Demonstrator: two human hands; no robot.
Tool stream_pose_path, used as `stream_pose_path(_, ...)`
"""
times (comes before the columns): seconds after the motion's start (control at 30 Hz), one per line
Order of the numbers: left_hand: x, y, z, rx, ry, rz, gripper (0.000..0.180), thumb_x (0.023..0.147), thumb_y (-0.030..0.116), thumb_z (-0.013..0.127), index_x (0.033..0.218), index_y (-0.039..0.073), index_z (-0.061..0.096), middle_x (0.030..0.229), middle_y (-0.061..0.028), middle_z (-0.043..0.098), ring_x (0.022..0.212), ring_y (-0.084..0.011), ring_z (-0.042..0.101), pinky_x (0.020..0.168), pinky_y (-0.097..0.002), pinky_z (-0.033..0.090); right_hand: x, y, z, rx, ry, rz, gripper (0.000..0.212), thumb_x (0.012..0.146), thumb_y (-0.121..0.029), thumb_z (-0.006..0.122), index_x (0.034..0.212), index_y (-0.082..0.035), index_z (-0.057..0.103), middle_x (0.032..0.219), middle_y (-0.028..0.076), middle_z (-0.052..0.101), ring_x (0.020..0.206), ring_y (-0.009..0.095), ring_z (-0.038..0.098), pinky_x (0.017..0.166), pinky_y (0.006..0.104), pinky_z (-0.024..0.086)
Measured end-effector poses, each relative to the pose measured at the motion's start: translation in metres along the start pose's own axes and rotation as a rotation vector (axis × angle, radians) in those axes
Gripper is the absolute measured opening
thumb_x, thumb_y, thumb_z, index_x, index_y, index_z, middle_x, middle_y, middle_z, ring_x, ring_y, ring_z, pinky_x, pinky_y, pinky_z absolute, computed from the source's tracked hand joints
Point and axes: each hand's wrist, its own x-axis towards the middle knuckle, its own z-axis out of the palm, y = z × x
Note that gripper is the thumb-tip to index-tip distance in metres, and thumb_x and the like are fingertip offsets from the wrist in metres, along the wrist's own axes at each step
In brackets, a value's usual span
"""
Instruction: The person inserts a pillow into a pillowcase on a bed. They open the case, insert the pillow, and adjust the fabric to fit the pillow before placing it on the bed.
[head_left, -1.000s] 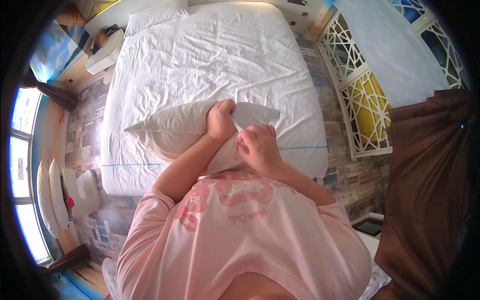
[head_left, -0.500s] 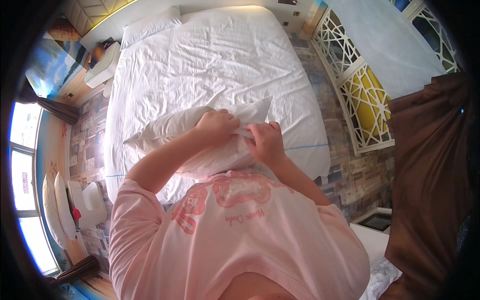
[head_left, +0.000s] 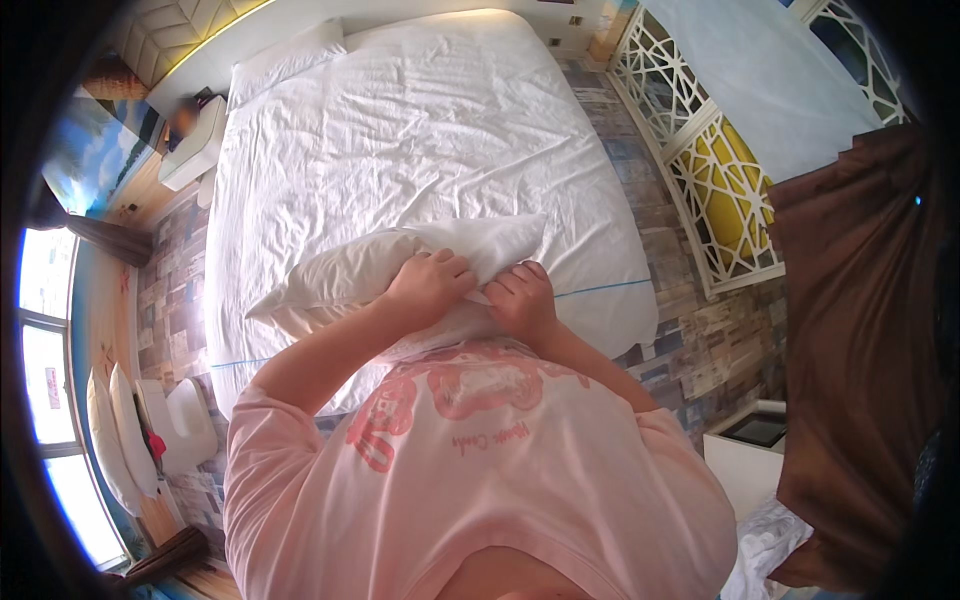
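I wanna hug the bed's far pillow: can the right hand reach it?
Probably not: the far pillow lies way across the bed, and the right hand is busy at the near pillow.

Patchwork plank floor (head_left: 720,350), bright window (head_left: 45,345) left, brown curtain (head_left: 850,330) and white lattice (head_left: 690,132) right.

There are two hands: one left hand (head_left: 432,287) and one right hand (head_left: 522,298). The pillows are four in number: one held pillow (head_left: 340,268), one far pillow (head_left: 287,62) at the head of the bed, and two leaning pillows (head_left: 115,445) at the left side. I count one white cover (head_left: 500,240) and one bed (head_left: 420,150). The brown curtains are three: two gathered curtains (head_left: 110,238) on the left, one hanging curtain (head_left: 850,320) on the right. Also there is one pale curtain (head_left: 770,90) and one pink shirt (head_left: 480,460).
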Motion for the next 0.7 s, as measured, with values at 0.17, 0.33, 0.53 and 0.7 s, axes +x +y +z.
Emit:
stream_pose_path(0.17, 0.003, -0.010, 0.045, 0.021, 0.226, -0.240, 0.005, 0.077, 0.013, 0.064, 0.080, 0.015, 0.062, 0.076, -0.0016, 0.061, 0.069, -0.0249, 0.066, 0.057, -0.0391, 0.052, 0.005, -0.007, -0.010, 0.098, -0.085, 0.099, 0.015, 0.077, -0.008, 0.065, 0.091, -0.007, 0.062, 0.086, 0.009, 0.061, 0.083, 0.030, 0.060, 0.083, 0.0434, 0.045)
stream_pose_path(0.33, 0.003, 0.000, 0.056, -0.034, 0.402, -0.344, 0.007, 0.074, 0.012, 0.066, 0.077, 0.017, 0.063, 0.078, -0.0022, 0.060, 0.064, -0.0251, 0.064, 0.057, -0.0387, 0.052, -0.002, -0.016, -0.017, 0.371, -0.077, 0.326, 0.024, 0.086, -0.007, 0.062, 0.109, -0.003, 0.062, 0.091, 0.010, 0.063, 0.087, 0.027, 0.061, 0.082, 0.0400, 0.049)
stream_pose_path(0.53, -0.005, 0.000, 0.050, -0.073, 0.381, -0.152, 0.011, 0.070, 0.009, 0.069, 0.079, 0.015, 0.066, 0.082, -0.0018, 0.061, 0.072, -0.0244, 0.063, 0.059, -0.0395, 0.052, -0.009, 0.037, 0.005, 1.038, 0.107, 1.263, 0.030, 0.097, -0.014, 0.059, 0.125, -0.003, 0.062, 0.112, 0.007, 0.067, 0.103, 0.016, 0.062, 0.084, 0.0331, 0.052)
stream_pose_path(0.7, 0.004, 0.027, 0.043, -0.028, 0.191, -0.212, 0.016, 0.071, 0.011, 0.069, 0.087, 0.015, 0.068, 0.081, -0.0011, 0.063, 0.079, -0.0243, 0.063, 0.065, -0.0420, 0.050, 0.011, 0.039, 0.007, 0.924, -0.257, 1.101, 0.040, 0.090, -0.010, 0.064, 0.129, -0.002, 0.062, 0.120, 0.011, 0.068, 0.109, 0.019, 0.063, 0.090, 0.0338, 0.051)
